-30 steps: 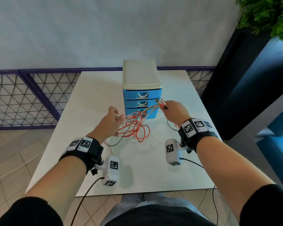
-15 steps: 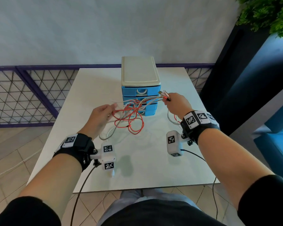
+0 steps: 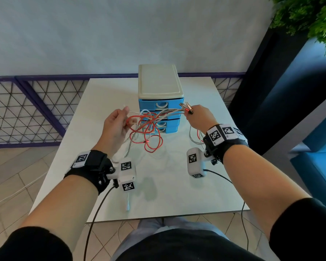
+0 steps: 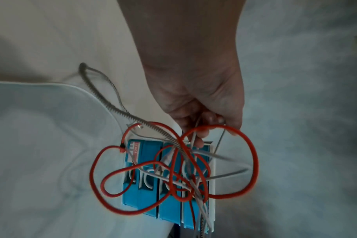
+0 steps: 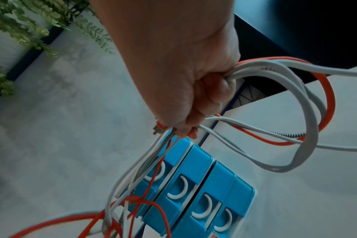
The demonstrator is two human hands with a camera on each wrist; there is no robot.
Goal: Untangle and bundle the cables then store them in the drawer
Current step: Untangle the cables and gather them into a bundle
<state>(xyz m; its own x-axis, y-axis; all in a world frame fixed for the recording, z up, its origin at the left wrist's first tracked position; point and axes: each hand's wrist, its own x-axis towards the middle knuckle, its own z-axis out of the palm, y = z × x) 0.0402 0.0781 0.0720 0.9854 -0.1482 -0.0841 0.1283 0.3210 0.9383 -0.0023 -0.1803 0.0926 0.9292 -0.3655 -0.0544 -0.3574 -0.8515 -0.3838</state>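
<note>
A tangle of red, white and braided grey cables [image 3: 149, 129] hangs in the air between my hands, in front of the blue drawer unit [image 3: 159, 95] with its cream top. My left hand [image 3: 117, 123] is raised and pinches white and red strands of the cables [image 4: 173, 162] at its fingertips. My right hand [image 3: 198, 117] grips a bunch of cable ends, whose plugs [image 3: 186, 108] stick out by the top drawer. More loops of the cables [image 5: 296, 112] hang under the right hand [image 5: 185, 99]. All the drawers [image 5: 194, 182] look closed.
The white table [image 3: 167, 194] carries the drawer unit at its middle back. A white plug end [image 3: 127, 205] hangs below my left wrist. A purple mesh fence [image 3: 26, 110] runs to the left and a dark planter with greenery [image 3: 309, 17] stands to the right.
Both hands have lifted the tangle off the table. My left hand has risen and turned palm inward, drawing strands to the left, while the right hand has kept its hold by the top drawer.
</note>
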